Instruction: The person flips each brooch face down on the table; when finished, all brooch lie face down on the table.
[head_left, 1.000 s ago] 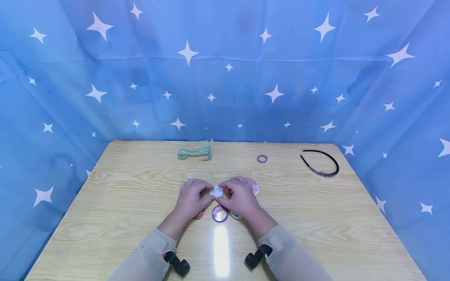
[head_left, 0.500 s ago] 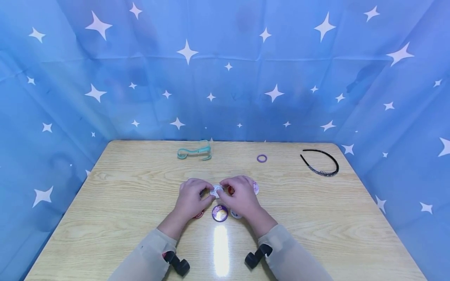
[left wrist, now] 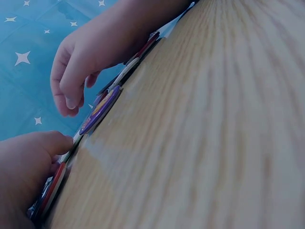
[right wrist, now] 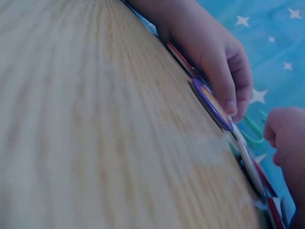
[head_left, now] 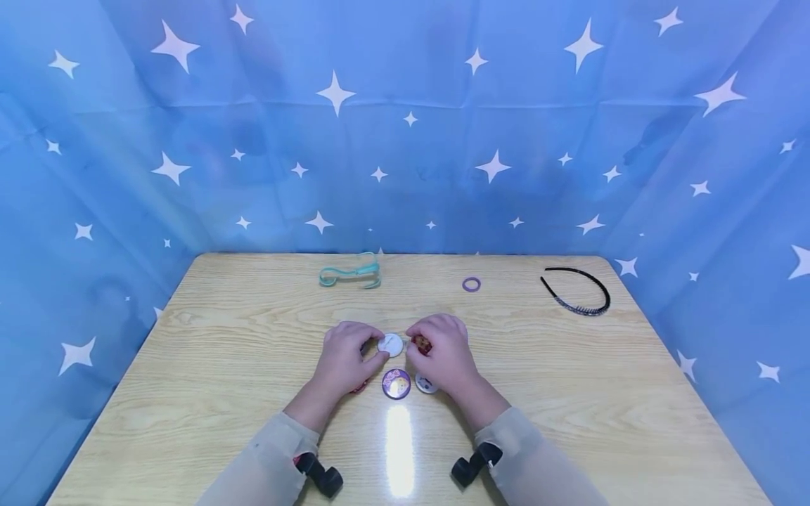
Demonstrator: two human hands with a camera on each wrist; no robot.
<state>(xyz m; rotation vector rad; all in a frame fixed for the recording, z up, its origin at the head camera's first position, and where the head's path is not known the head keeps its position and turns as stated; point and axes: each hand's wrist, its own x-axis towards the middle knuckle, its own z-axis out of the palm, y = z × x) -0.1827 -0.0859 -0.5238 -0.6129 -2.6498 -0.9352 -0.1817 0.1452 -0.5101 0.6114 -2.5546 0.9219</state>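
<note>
In the head view, just below the middle of the frame, flat on the wooden table (head_left: pixel 569 393): white disc (head_left: pixel 390 345), with a faint grey mark on its upper face. Right at its left edge, left hand (head_left: pixel 346 357), thumb and forefinger bent toward each other and pinching that edge. Just to the right of the disc and apart from it, right hand (head_left: pixel 444 353), fingers loosely bent, thumb and forefinger spread; in the left wrist view, fingertips pointing down above the line of badges.

Between right thumb and forefinger, red-brown badge (head_left: pixel 421 344), partly covered by the hand; whether touched or not, cannot tell. Within the curl of the left hand, only a sliver of a dark badge (head_left: pixel 365 347). Just below the white disc, purple-rimmed badge (head_left: pixel 396 384). Beside it to the right, pale badge (head_left: pixel 425 384), partly hidden behind the right hand. Toward the lower left, red badge (head_left: pixel 359 387), mostly hidden by the left hand.

Well apart, higher in the frame: teal looped item (head_left: pixel 350 272) left of centre, purple ring (head_left: pixel 471 284) right of centre, black headband (head_left: pixel 577 309) farther right. Across the upper half, blue curtain (head_left: pixel 405 154) with white stars.
</note>
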